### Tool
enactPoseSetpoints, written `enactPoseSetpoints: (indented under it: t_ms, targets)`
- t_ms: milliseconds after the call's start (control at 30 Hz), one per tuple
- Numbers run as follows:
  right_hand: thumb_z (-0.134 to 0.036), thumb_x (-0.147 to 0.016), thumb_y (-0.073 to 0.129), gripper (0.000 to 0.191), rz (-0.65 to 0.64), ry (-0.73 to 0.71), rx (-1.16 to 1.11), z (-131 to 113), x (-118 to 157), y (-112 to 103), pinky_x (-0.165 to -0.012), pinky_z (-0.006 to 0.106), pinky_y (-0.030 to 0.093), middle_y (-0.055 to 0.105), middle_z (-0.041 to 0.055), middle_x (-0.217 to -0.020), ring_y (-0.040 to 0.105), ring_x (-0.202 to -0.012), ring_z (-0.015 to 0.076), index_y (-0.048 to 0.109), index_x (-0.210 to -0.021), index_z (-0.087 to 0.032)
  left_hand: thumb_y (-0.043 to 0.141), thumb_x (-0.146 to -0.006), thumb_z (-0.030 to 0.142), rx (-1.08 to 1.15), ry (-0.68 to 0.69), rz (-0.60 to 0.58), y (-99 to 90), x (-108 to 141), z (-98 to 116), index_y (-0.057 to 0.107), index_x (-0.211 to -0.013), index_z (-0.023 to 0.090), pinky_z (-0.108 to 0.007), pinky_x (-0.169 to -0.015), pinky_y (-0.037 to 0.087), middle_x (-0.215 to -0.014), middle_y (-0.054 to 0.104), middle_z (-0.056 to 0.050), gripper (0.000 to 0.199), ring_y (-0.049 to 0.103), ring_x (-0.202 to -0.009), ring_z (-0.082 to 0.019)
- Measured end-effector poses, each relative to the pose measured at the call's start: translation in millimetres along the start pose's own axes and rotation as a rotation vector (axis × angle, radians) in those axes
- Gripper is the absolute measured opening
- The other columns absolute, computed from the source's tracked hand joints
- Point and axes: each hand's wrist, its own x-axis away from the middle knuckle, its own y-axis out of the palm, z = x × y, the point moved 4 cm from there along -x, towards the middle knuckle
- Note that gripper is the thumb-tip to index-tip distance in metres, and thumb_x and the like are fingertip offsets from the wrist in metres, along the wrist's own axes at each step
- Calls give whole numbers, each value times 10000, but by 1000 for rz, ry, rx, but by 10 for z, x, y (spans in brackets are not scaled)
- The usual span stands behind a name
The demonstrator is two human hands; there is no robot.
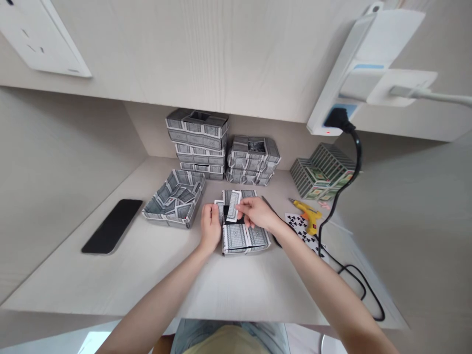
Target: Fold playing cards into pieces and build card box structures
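Here is the card box [245, 239], right in front of the person on the pale surface [199, 295], and both hands are on the job! The right hand [255, 213] comes across from the box's right side, its grip pinched together on a narrow card piece [233, 206], thumb and fingers at one edge, so the piece tilts over the dark gap in the box's top; that edge hold probably leaves most of it free to be steered. The left hand [211, 227] sits against the box's left side, likely bracing it; whether its grip is clamped on anything, one cannot tell, with the fingertips partly hidden. Just left of the box rests an uncovered card tray [165, 220] with loose cards [180, 194] inside, close enough, it seems, for easy reach. Farther left lies a dark phone [112, 226], well apart. Behind the box, a taller stack [201, 147] and a shorter stack [252, 162] of card-covered boxes stand back, presumably to leave elbow room. And to the box's right, a yellow glue gun [311, 217] lies on club-marked cards [297, 226], perhaps to shield the surface from drips, with a black cord [359, 152] looping beyond it.
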Motion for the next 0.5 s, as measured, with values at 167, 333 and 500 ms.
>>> enactPoseSetpoints:
  t_ms: [167,333,500]
  targets:
    - [-311,-745,564,237,-60,52,8,19,-1,33,-245,147,299,567,-37,-493,439,-275,46,481,-580,-160,369,-854,326,-57,74,25,-12,-21,37,450,-717,196,-283,-775,360,-783,443,-13,206,459,-792,-149]
    - [-292,-752,556,253,-103,136,27,0,4,9,-248,156,307,529,-47,-410,416,-261,53,481,-549,-162,389,-848,324,-60,116,58,-19,-34,35,472,-754,198,-303,-854,352,-879,429,-34,178,457,-883,-158]
    - [-342,-738,564,330,-168,180,194,-27,2,-5,-226,161,244,480,-40,-320,370,-232,54,488,-473,-161,389,-848,331,-55,102,42,-3,-39,-2,475,-765,197,-306,-871,348,-888,424,-35,179,454,-896,-157]
